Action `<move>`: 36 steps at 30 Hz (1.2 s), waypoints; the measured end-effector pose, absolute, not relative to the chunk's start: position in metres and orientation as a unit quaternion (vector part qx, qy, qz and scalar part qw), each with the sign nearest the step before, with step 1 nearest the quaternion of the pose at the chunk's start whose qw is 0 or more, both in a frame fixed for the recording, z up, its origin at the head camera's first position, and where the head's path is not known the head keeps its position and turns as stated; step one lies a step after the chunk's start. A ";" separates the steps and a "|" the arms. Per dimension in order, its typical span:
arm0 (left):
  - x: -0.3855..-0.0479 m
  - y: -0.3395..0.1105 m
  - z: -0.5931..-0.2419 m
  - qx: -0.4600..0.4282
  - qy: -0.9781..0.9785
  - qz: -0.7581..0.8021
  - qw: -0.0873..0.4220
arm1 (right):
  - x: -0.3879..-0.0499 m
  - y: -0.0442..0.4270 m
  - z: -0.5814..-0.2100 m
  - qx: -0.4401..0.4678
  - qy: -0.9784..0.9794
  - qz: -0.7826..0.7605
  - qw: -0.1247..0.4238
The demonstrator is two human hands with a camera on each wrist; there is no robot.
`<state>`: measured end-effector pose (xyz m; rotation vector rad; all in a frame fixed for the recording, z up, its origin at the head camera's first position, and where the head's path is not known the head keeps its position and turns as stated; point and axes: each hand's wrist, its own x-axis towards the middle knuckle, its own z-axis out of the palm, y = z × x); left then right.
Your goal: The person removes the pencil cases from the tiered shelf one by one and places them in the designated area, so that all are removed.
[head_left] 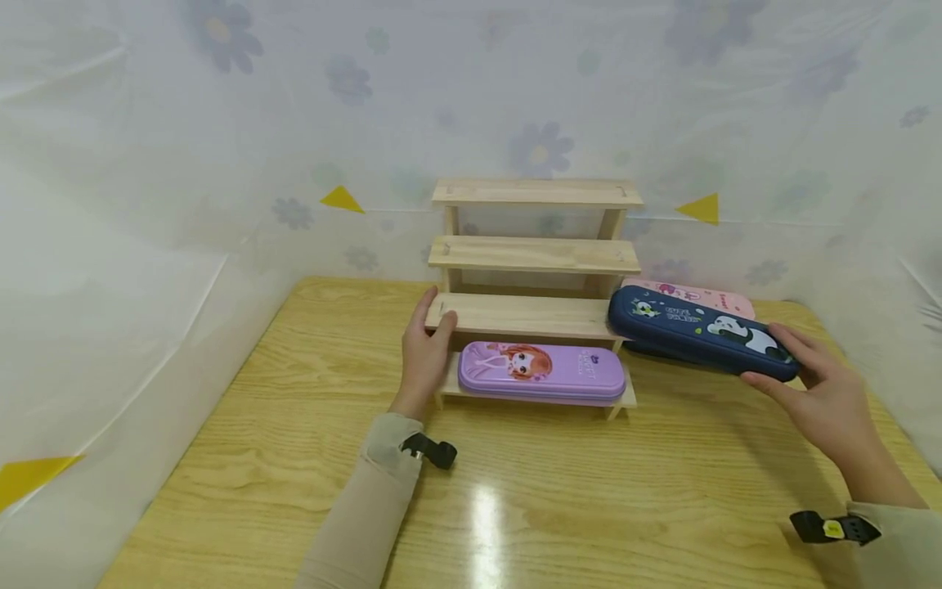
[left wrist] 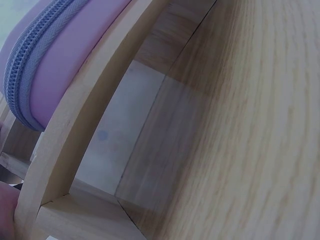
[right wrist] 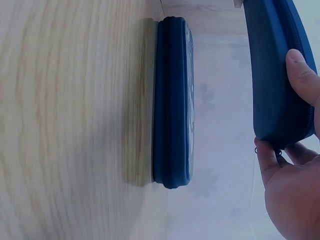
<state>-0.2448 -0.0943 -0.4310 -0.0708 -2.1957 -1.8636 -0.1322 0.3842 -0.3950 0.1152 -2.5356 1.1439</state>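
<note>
My right hand [head_left: 832, 401] holds the right end of a navy pencil case [head_left: 699, 327] with a panda picture, thumb on its near side. The case is tilted, its left end at the right end of the stand's second step from the bottom. In the right wrist view, my thumb lies along the zipper side of the raised pencil case [right wrist: 280, 75]. My left hand [head_left: 425, 360] grips the left end of that same step on the wooden stepped stand [head_left: 522, 313], thumb on top. A purple zipped pencil case [head_left: 545, 372] with a girl picture lies on the lowest step.
Behind the held case, a pink case [head_left: 724, 301] shows partly. Another dark blue case [right wrist: 172, 105] lies on the wooden table [head_left: 530, 491] below it. The stand's two upper steps [head_left: 537, 192] rise toward a flower-printed curtain [head_left: 441, 98] with yellow triangles.
</note>
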 end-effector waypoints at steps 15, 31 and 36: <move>-0.244 -0.094 -0.431 -0.024 -0.759 -0.638 0.129 | -0.120 0.406 -0.402 0.006 -0.901 0.374 0.220; -0.244 -0.095 -0.429 -0.029 -0.754 -0.645 0.124 | -0.113 0.420 -0.419 -0.008 -0.937 0.311 0.155; -0.237 -0.093 -0.416 -0.026 -0.756 -0.644 0.117 | -0.113 0.421 -0.422 -0.003 -0.943 0.299 0.145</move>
